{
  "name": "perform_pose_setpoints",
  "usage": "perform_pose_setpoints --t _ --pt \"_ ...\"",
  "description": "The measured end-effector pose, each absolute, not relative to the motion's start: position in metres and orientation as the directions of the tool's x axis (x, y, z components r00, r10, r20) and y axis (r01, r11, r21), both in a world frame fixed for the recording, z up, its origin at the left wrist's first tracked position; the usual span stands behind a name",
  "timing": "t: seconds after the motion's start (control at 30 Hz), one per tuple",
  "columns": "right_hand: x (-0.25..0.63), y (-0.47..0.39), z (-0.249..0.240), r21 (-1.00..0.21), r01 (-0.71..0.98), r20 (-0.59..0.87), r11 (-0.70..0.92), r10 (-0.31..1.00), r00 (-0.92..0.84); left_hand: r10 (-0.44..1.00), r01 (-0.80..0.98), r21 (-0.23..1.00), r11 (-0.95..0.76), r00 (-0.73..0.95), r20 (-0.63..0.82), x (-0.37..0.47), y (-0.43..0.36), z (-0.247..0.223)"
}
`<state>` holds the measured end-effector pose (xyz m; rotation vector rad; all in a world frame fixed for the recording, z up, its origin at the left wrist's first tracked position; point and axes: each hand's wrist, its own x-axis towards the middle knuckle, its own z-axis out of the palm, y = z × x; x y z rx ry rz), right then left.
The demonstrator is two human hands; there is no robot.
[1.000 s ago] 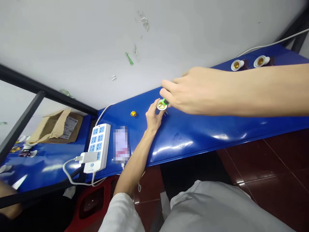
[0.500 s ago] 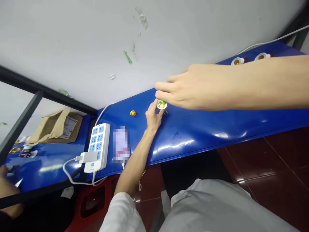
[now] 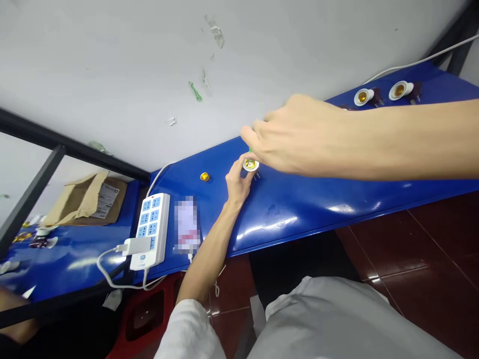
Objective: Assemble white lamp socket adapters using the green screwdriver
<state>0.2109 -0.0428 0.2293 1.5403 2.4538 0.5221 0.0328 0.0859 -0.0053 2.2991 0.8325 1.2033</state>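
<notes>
My left hand (image 3: 238, 182) is closed around a white lamp socket (image 3: 245, 166) with a gold-coloured metal inside, its open mouth facing up. Metal plug pins (image 3: 257, 175) stick out at its right side. Just above it, my right hand (image 3: 286, 137) is curled shut over a green screwdriver-like tool (image 3: 250, 149). Only a small bit of that tool shows beside the fingers; the rest is hidden by the hand. To the left, a loose gold screw shell (image 3: 205, 177) lies on the blue table (image 3: 277, 209).
Two lamp sockets with plugs, one here (image 3: 363, 96) and one here (image 3: 400, 90), lie at the far right. A power strip (image 3: 157, 229) and a blurred phone (image 3: 187, 224) are left. Beyond a black frame (image 3: 52, 169) sit a cardboard box (image 3: 90, 199) and another person's arm (image 3: 17, 314).
My right hand has turned and tipped slightly over the socket, with its fingers more curled. My left hand keeps its hold. The view has shifted a little, showing more of the far-right sockets.
</notes>
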Motion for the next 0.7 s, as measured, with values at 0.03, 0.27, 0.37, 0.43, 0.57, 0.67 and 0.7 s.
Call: perform_pose_setpoints --t 0.03,0.27,0.37,0.43,0.57,0.67,0.7 --pt "0.213 -0.042 0.231 0.427 0.798 -0.061 0.425 0.894 -0.444 0.674 0.315 0.602 -0.734 0.447 0.588 0.033 0.086 -0.005" --pt "0.236 -0.032 0.228 0.482 0.559 -0.281 0.675 0.723 -0.631 0.713 0.309 0.649 -0.695 0.411 0.569 0.032 0.085 -0.003" --pt "0.236 -0.031 0.225 0.507 0.524 -0.304 0.685 0.71 -0.635 0.728 0.328 0.655 -0.681 0.405 0.554 0.033 0.085 -0.002" --pt "0.231 -0.033 0.228 0.522 0.51 -0.326 0.683 0.713 -0.622 0.731 0.35 0.646 -0.678 0.41 0.545 0.033 0.084 -0.002" --pt "0.22 -0.034 0.234 0.525 0.557 -0.28 0.643 0.749 -0.6 0.74 0.383 0.635 -0.671 0.397 0.543 0.035 0.083 -0.001" --pt "0.216 -0.03 0.234 0.538 0.58 -0.25 0.611 0.773 -0.583 0.733 0.381 0.629 -0.678 0.408 0.543 0.036 0.081 -0.002" --pt "0.216 -0.028 0.233 0.527 0.599 -0.236 0.603 0.781 -0.579 0.73 0.38 0.626 -0.681 0.416 0.542 0.036 0.081 -0.002"
